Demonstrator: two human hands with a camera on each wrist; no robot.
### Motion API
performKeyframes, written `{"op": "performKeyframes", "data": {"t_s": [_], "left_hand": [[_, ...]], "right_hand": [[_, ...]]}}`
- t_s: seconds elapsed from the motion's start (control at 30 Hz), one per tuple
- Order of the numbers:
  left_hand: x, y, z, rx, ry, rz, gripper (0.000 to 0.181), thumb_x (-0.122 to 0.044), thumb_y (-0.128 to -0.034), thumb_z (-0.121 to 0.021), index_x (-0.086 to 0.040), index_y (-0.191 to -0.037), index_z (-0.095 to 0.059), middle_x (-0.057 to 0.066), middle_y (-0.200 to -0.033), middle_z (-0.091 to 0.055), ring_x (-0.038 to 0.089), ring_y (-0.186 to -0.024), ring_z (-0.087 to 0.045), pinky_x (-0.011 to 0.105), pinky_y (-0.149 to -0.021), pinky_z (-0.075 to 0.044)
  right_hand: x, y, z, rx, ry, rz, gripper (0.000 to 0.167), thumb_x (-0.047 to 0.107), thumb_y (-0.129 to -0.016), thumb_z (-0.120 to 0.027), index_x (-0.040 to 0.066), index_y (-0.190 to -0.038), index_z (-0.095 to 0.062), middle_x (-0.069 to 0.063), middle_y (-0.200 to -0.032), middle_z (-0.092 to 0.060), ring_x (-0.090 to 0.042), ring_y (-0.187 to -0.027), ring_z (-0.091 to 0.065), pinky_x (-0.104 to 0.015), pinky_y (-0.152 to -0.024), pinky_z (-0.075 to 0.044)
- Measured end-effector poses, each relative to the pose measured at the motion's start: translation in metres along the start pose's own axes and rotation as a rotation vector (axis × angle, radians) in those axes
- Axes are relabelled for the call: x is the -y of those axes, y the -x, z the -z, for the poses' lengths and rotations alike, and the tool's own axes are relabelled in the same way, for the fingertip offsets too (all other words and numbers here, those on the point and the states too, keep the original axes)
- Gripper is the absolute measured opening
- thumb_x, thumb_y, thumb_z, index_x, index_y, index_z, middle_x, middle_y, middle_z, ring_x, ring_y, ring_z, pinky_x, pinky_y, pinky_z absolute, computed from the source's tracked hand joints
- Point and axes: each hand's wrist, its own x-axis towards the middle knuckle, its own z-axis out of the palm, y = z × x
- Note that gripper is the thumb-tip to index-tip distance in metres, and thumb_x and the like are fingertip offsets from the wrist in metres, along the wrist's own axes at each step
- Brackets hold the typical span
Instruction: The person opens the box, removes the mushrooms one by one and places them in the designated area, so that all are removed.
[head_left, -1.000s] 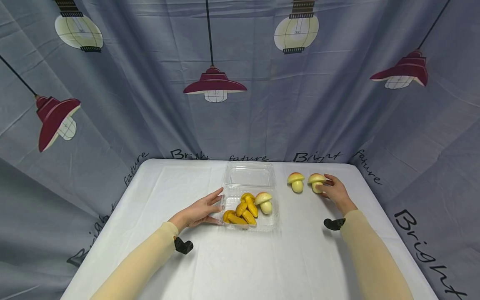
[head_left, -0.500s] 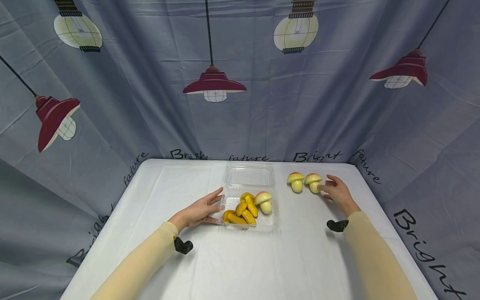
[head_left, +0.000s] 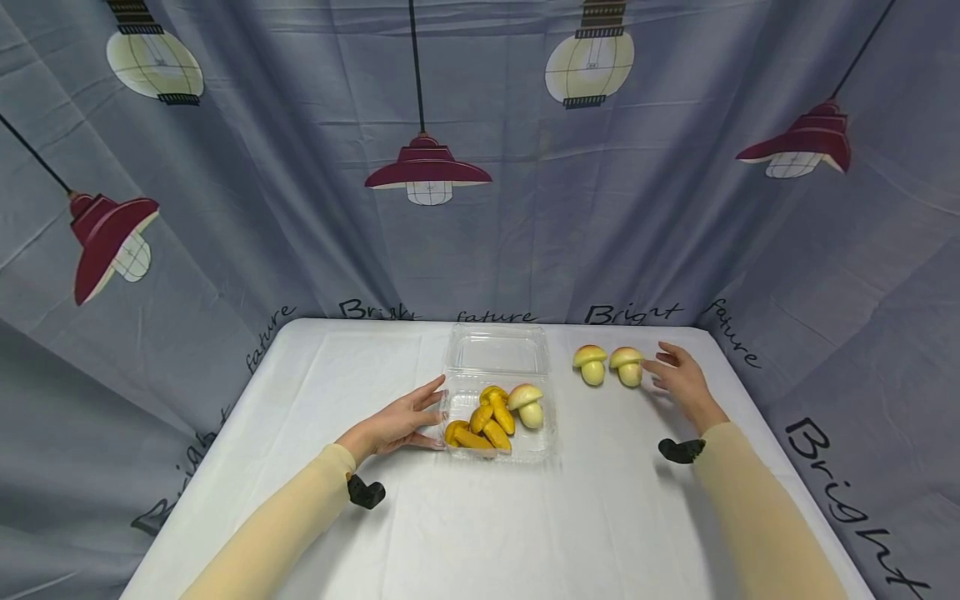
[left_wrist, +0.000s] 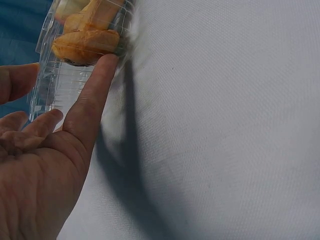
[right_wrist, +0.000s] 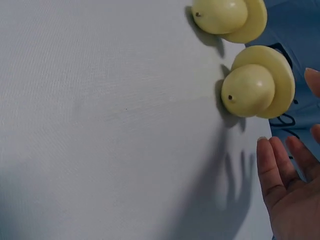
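Yellow mushrm (right_wrist: 259,85) nr R fingers (right_wrist: 269,167)

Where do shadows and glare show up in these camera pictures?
Head view: soft shadows inward of the left sleeve and right sleeve; left wrist view: a dark, blurry-edged shadow across the white cloth, glints on the clear container; right wrist view: a finger-shaped shadow beside the right hand, mild highlight on the pale mushroom nearest it.

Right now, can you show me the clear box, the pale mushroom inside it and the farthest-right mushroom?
Clear box (head_left: 534,445), head view: bare part of its base.
Pale mushroom (head_left: 529,410), head view: upper stem.
Farthest-right mushroom (right_wrist: 257,84), right wrist view: rounded stem.
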Motion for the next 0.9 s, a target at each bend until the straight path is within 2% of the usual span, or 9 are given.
{"op": "performKeyframes", "data": {"t_s": [0.23,0.5,0.7,0.9], "left_hand": [[0.0,0.001,0.0,0.009,-0.002,-0.003,0.079,-0.001,-0.1059,-0.05,-0.026,-0.167,-0.006,0.01,-0.172,-0.003,0.045,-0.149,-0.024,0.048,-0.091,-0.059],[-0.002,0.001,0.0,0.009,-0.001,0.004,0.08,-0.001,-0.1057,-0.051,-0.027,-0.167,-0.007,0.009,-0.172,-0.004,0.044,-0.147,-0.029,0.048,-0.091,-0.059],[-0.002,0.001,0.0,0.008,-0.016,0.005,0.081,-0.002,-0.1051,-0.051,-0.027,-0.167,-0.006,0.009,-0.172,-0.004,0.044,-0.145,-0.035,0.047,-0.091,-0.06],[-0.002,0.002,0.0,0.007,-0.021,-0.001,0.08,-0.002,-0.1054,-0.051,-0.026,-0.167,-0.006,0.01,-0.172,-0.003,0.044,-0.145,-0.033,0.046,-0.089,-0.06]], "right_hand": [[0.01,0.003,0.0,-0.044,0.05,0.059,0.085,0.039,-0.1,-0.066,0.006,-0.164,-0.019,-0.025,-0.161,-0.03,-0.04,-0.142,-0.038,-0.049,-0.109,-0.046],[0.022,0.005,-0.009,-0.059,0.099,0.104,0.081,0.036,-0.099,-0.068,0.006,-0.162,-0.027,-0.026,-0.158,-0.037,-0.043,-0.14,-0.04,-0.053,-0.109,-0.041],[0.03,0.01,-0.018,-0.008,0.129,0.162,0.077,0.029,-0.1,-0.068,0.004,-0.161,-0.028,-0.028,-0.157,-0.037,-0.046,-0.139,-0.04,-0.057,-0.111,-0.039],[0.037,0.015,-0.03,0.049,0.121,0.193,0.077,0.031,-0.099,-0.069,0.005,-0.161,-0.029,-0.025,-0.158,-0.037,-0.043,-0.139,-0.041,-0.056,-0.111,-0.04]]}}
